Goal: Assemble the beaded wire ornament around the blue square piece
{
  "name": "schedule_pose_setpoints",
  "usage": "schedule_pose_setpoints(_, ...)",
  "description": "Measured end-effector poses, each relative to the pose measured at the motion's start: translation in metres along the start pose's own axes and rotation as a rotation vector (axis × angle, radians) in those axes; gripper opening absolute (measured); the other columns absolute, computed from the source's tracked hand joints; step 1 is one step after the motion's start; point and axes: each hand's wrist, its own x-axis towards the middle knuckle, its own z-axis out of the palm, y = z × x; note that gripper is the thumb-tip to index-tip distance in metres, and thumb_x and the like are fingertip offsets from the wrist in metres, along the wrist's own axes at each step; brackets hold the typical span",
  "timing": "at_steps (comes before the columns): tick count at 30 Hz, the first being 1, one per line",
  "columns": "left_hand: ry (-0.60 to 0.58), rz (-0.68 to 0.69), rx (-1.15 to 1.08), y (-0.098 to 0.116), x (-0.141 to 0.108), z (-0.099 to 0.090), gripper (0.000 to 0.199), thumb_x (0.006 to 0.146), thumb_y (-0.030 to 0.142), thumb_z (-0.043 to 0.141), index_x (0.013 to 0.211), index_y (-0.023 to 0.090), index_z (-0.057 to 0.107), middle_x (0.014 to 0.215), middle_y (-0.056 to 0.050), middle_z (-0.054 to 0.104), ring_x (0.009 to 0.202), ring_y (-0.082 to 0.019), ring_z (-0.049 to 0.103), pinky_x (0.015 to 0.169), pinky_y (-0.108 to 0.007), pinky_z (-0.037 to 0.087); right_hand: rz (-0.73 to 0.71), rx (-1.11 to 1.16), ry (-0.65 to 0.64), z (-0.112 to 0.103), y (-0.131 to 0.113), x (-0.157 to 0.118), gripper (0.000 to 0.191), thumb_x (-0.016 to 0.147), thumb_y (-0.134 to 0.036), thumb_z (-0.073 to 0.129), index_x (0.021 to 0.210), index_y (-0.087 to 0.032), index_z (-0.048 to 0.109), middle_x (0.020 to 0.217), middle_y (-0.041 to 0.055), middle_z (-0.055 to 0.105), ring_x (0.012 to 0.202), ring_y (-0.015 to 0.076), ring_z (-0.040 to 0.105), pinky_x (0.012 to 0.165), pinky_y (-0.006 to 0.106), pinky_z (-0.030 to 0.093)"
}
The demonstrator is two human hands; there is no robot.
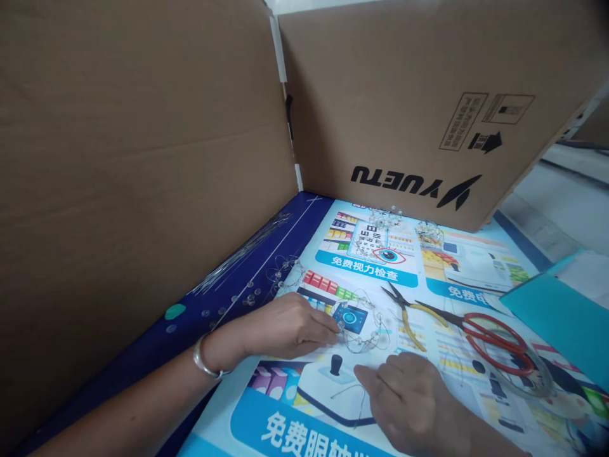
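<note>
Left hand (288,325) pinches beaded wire (365,346) before upside-down "YUETU" cardboard (380,101); right hand (404,397) grip unclear.

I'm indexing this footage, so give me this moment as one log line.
left hand: at left edge of beaded wire ring | right hand: curled, near side of ring | yellow-handled pliers, red-handled scissors: right of ring

On your left, a plain brown cardboard wall (143,146) fills the frame; a second, printed cardboard wall (404,82) spans your upper right. White tape (278,51) marks their corner, where soft shadow falls. Below, you see a dark blue strip (314,214) beside a bright printed sheet (223,438). A pale surface (559,193) shows at your right edge.
</note>
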Motion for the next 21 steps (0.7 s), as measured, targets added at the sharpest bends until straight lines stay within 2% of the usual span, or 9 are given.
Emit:
schedule_pose_setpoints(3,-0.015,-0.002,0.028,0.0041,0.0012,-0.0008,0.028,0.083,0.016,0.048,0.105,0.025,0.061,0.106,-0.004,0.066,0.092,-0.018,0.062,0.076,-0.026,0.047,0.020,-0.012,-0.024,0.0014,-0.0039,0.0026,0.029,0.077,-0.015,0.052,0.106,-0.009,0.056,0.061,0.0028,0.059,0.051,0.0148,0.050,0.044,0.031,0.035)
schedule_pose_setpoints(8,0.059,-0.020,0.012,0.0072,0.0029,0.0001,0.023,0.083,0.019,0.048,0.098,0.024,0.064,0.098,-0.005,0.068,0.081,-0.017,0.064,0.066,-0.023,0.047,0.088,-0.028,-0.049,0.0033,-0.0070,0.0040,0.032,0.080,-0.020,0.050,0.110,-0.008,0.055,0.070,0.0056,0.064,0.056,0.0161,0.056,0.049,0.033,0.041)
schedule_pose_setpoints(21,0.025,0.031,0.103,0.0085,0.0077,0.0012,0.023,0.084,0.018,0.044,0.096,0.022,0.064,0.094,-0.006,0.068,0.076,-0.016,0.064,0.064,-0.023,0.046,0.166,-0.042,-0.139,0.0065,-0.0086,0.0025,0.035,0.084,-0.026,0.045,0.113,-0.009,0.053,0.070,0.0049,0.063,0.057,0.0169,0.056,0.052,0.032,0.039)
